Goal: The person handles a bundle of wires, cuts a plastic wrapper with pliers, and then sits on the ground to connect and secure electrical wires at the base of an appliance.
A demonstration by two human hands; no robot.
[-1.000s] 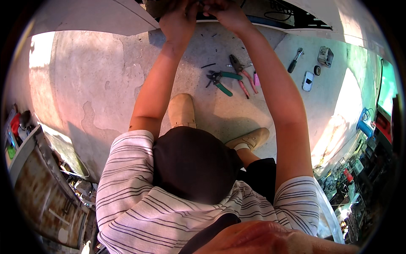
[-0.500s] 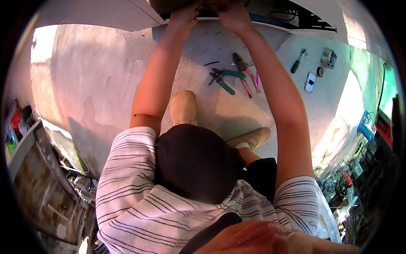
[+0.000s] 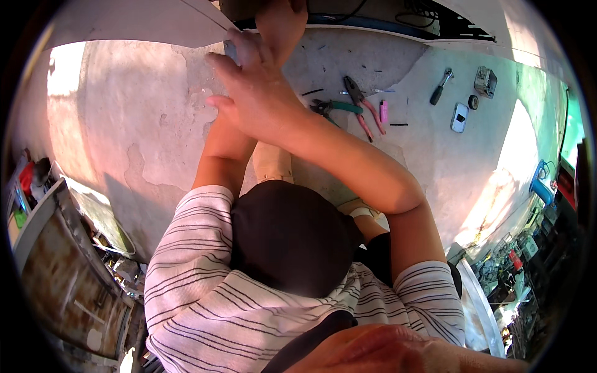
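Observation:
My left hand (image 3: pixel 281 28) reaches into the dark opening (image 3: pixel 336 7) under the white panel at the top. Its fingertips are cut off or in shadow there, so what they hold is hidden. Crossing over the left forearm, my right hand (image 3: pixel 255 93) has its fingers spread near the panel's lower edge, and nothing shows in its grasp. On the floor to the right lie pliers with red handles (image 3: pixel 372 115), green-handled cutters (image 3: pixel 346 107) partly behind my right forearm, and a pink lighter (image 3: pixel 384 112).
Further right on the concrete floor (image 3: pixel 429 149) are a ratchet wrench (image 3: pixel 438 92), a small white car-shaped item (image 3: pixel 459 117), a black round piece (image 3: pixel 473 102) and a grey block-like part (image 3: pixel 485 82). Dark scraps lie scattered about. A rusty metal frame (image 3: pixel 62 267) stands at the left, piled clutter (image 3: pixel 516 261) at the right.
My right hand has come out of the opening and swung left across my left forearm, its fingers now spread. The left hand has shifted slightly right. The pink lighter is now uncovered.

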